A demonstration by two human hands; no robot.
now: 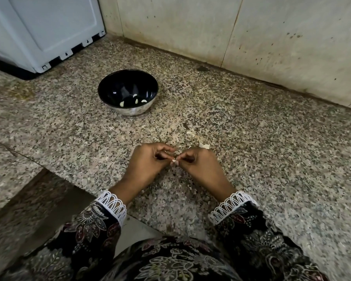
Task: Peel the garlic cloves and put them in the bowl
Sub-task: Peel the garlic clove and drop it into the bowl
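**Garlic clove held between two hands above a speckled stone counter**

A small, pale garlic clove (173,161) sat between the fingertips of both hands, only its whitish end showing; whether any skin clung to it could not be told. The left hand (148,162) had its fingers curled inward, thumb and forefinger pinching the clove from the left. The right hand (199,164) mirrored it, fingers bent and nipping the clove from the right, so that the two hands met over the counter. Both wrists emerged from dark floral sleeves with white lace cuffs (112,203).

Well beyond the hands stood a round steel bowl with a dark interior (128,110), holding four peeled pale cloves (136,101) near its base. Scraps of papery garlic skin (204,146) lay just behind the right hand. The speckled granite counter (272,159) ran back to a stained tiled wall (251,37); a white appliance (45,27) occupied the far left corner, and the counter's near edge was cut away at the lower left.
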